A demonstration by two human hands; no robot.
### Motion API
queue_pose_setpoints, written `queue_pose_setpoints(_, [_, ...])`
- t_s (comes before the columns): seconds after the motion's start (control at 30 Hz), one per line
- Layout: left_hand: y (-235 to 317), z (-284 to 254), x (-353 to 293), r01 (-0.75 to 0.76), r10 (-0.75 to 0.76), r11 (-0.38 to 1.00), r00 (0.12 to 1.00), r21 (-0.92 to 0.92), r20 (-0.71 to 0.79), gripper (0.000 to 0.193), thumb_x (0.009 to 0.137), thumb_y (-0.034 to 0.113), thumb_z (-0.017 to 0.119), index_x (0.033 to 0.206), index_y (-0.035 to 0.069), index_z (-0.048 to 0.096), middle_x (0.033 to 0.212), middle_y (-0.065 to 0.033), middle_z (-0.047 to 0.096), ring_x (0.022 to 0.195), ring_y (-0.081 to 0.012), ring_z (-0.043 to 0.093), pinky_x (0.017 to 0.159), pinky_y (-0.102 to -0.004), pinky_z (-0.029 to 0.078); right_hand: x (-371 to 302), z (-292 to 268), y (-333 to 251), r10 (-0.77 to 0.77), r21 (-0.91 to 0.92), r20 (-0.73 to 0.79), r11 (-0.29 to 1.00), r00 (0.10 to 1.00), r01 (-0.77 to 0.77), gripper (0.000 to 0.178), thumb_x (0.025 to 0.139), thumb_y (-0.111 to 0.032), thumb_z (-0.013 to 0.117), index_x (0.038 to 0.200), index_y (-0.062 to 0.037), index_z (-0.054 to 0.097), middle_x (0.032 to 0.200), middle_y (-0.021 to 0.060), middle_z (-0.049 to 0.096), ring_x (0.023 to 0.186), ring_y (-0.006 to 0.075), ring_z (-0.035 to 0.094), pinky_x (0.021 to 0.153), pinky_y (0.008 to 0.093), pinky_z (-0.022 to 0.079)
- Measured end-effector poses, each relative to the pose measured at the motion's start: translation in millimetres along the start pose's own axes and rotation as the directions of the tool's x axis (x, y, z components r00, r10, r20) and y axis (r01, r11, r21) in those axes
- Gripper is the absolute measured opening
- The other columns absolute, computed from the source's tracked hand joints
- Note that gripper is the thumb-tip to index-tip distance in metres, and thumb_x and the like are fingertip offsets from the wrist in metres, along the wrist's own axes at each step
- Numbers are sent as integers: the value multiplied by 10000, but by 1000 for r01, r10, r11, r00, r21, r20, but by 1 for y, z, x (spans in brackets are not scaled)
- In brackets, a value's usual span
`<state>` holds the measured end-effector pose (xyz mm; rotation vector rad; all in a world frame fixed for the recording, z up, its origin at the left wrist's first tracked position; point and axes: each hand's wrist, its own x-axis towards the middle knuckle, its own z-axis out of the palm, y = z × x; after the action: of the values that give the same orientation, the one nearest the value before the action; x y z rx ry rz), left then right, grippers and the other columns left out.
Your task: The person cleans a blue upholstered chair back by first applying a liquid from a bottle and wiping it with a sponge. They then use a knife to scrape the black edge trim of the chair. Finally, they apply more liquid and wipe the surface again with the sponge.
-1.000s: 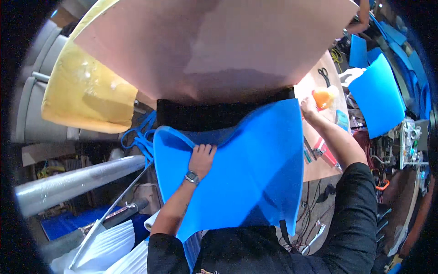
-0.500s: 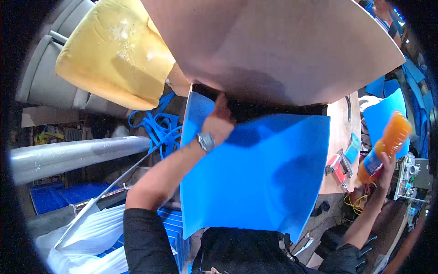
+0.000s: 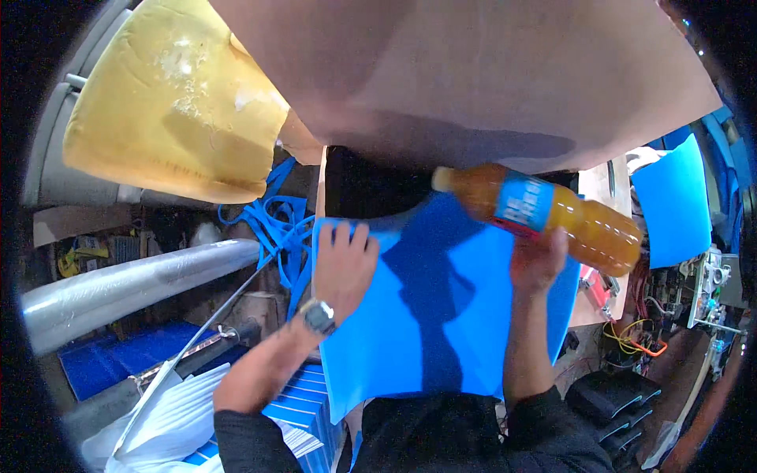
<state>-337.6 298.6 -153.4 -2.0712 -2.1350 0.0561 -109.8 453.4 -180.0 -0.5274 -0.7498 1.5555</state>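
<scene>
My right hand (image 3: 538,264) is wrapped round a clear plastic bottle (image 3: 579,229) of orange-brown liquid with a blue label. The bottle lies tilted in the air above the right part of a blue sheet (image 3: 371,347), its pale cap pointing left. My left hand (image 3: 347,264), with a watch (image 3: 319,317) on the wrist, rests on the far left corner of the sheet. Its fingers are stretched out and slightly apart at the edge; the thumb is hidden. Beyond that edge is a dark surface (image 3: 367,185), partly behind the bottle.
A large pale brown board (image 3: 473,71) rises at the far side. Yellow foam (image 3: 189,118) stands at the far left, above blue straps (image 3: 276,225) and a wrapped silver roll (image 3: 150,276). A red tool (image 3: 597,288) lies on the wooden surface (image 3: 615,307) at right.
My right hand has brought the bottle from the far right in over the blue sheet. My left hand has come nearer, and the sheet's far left edge has shifted toward me.
</scene>
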Motion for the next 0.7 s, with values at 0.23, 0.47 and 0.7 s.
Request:
queue_pose_setpoints(0.23, [-4, 27, -53, 93, -117, 973, 988, -213, -103, 380, 661, 60, 629, 1020, 182, 649, 948, -17, 546, 914, -263, 470, 977, -550, 305, -12, 55, 97, 305, 80, -2, 949, 952, -304, 337, 837, -155, 599, 1156, -82, 520, 1096, 45, 588, 1015, 185, 570, 868, 366, 462])
queue_pose_setpoints(0.47, [-9, 44, -59, 52, -122, 939, 975, -340, -188, 375, 630, 59, 675, 978, 198, 672, 931, -10, 547, 897, -271, 464, 955, -585, 341, -13, 34, 142, 403, 123, -7, 909, 915, -399, 331, 773, -85, 687, 1086, -62, 584, 1052, 54, 609, 968, 183, 578, 876, 329, 449])
queue_pose_setpoints(0.7, [-11, 43, -59, 21, -94, 936, 977, -352, -191, 370, 623, 61, 693, 964, 201, 674, 931, -16, 547, 882, -284, 464, 948, -599, 339, -13, 41, 145, 343, 65, -42, 938, 938, -340, 331, 791, -78, 645, 1110, -52, 558, 1051, 71, 604, 982, 202, 573, 860, 348, 458])
